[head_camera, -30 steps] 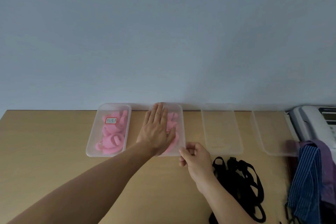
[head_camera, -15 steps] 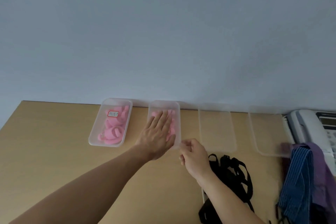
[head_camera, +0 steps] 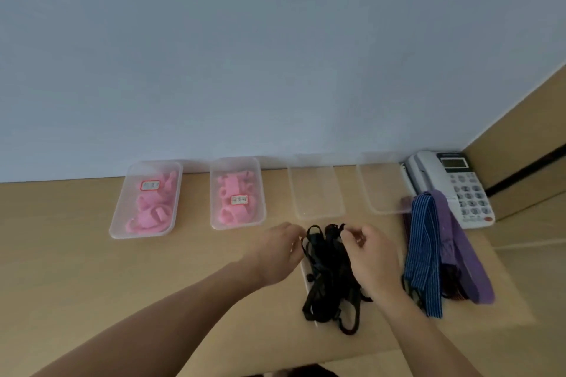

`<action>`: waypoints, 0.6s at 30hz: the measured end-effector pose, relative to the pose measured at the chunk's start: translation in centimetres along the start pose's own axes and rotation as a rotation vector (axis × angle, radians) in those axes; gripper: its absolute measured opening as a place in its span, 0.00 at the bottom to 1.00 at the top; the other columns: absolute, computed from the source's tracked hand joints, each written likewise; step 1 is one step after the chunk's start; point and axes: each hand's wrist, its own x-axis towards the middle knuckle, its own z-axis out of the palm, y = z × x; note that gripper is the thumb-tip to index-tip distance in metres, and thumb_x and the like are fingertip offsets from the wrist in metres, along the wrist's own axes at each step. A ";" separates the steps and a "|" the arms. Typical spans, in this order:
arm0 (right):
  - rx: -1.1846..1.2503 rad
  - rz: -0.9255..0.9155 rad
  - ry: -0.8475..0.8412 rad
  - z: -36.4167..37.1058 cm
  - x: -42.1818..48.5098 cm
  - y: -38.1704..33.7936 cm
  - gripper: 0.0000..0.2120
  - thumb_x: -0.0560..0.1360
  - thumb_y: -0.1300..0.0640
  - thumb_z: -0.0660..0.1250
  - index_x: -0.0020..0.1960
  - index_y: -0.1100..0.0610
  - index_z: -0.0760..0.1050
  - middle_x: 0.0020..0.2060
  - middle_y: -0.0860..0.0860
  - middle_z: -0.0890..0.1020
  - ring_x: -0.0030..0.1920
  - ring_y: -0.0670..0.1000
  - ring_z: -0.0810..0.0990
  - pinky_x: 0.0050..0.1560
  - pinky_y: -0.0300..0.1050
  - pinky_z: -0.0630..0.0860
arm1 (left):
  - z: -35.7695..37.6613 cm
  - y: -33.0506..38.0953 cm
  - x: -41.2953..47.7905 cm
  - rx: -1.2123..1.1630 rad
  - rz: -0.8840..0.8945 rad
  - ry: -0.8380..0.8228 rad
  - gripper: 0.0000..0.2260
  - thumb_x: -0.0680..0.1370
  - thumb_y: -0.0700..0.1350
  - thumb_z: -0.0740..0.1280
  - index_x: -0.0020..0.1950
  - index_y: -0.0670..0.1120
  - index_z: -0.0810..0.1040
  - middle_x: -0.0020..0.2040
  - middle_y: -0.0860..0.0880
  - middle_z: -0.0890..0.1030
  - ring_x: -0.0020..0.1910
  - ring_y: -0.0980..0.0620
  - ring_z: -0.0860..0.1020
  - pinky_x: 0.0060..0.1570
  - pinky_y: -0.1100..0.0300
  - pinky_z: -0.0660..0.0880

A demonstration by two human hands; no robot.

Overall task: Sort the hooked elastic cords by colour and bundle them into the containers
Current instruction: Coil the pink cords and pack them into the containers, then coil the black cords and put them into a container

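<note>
Black-cord step in hand, by appearance: left hand [head_camera: 281, 249] and right hand [head_camera: 369, 257] each pinch the tangled pile of black hooked elastic cords [head_camera: 329, 280], just before an empty clear plastic container [head_camera: 318, 216] — next, gather and lift in.

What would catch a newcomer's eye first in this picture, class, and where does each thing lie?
The bright pink cords stand out, filling the two clear containers at the back left of the table. Next comes the tangle of black cords in the front middle, with the left hand and right hand pinching its far end. Two empty containers sit behind it.
</note>
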 end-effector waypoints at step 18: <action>0.347 0.155 -0.295 -3.5 1.1 5.5 0.06 0.74 0.48 0.68 0.50 0.46 0.75 0.44 0.46 0.83 0.46 0.46 0.82 0.51 0.51 0.80 | 2.5 8.4 0.4 -0.169 -0.246 0.066 0.16 0.78 0.46 0.62 0.66 0.49 0.75 0.56 0.54 0.81 0.51 0.54 0.78 0.54 0.62 0.74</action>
